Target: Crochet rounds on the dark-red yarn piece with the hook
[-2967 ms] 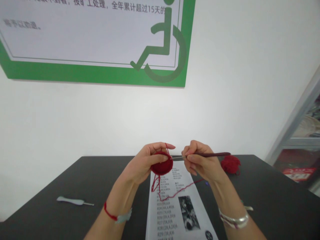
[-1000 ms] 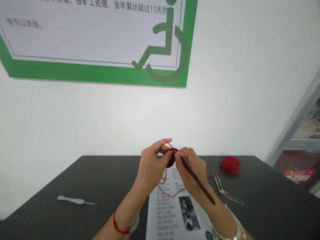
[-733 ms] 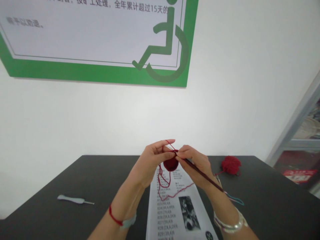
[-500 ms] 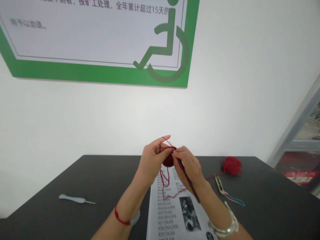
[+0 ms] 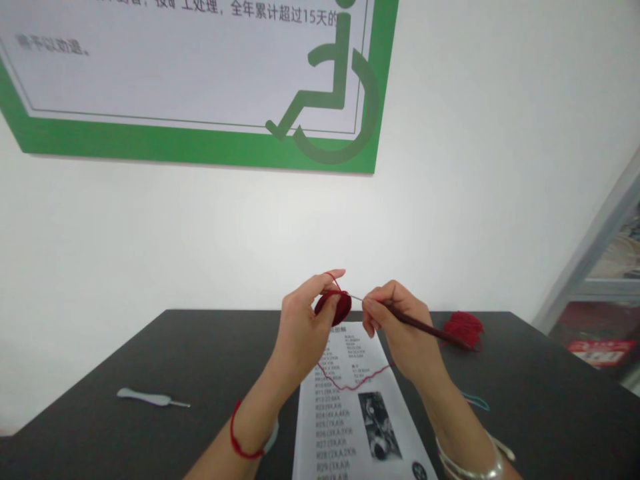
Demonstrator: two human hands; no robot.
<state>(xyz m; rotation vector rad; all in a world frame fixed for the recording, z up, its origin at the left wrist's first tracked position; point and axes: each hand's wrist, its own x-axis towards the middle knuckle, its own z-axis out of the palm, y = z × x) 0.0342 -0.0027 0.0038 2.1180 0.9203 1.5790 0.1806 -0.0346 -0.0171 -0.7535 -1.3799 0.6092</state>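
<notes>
Pinched in my left hand (image 5: 304, 319) is a small dark red crochet piece (image 5: 342, 310), rounded in shape. A strand of red yarn (image 5: 345, 387) loops over my raised left index finger, and another length of it droops across the printed sheet. My right hand (image 5: 400, 323) grips a crochet hook (image 5: 425, 325) with a dark reddish-brown handle, held nearly level. Its thin metal shaft points left and its tip meets the top edge of the crochet piece; whether it is inside a stitch is too small to tell.
A printed pattern sheet (image 5: 340, 427) lies under my hands on the black table (image 5: 225, 360). At left rests a second, pale-handled hook (image 5: 150, 398). A red yarn ball (image 5: 463, 327) sits at the right rear, near a blue cord (image 5: 476, 401). Behind stands a white wall with a green-framed sign (image 5: 200, 143).
My right hand has moved right, away from my left, and the hook has swung from steep to nearly level. The crochet piece has shifted slightly left and shows more. The hanging yarn loops have straightened out.
</notes>
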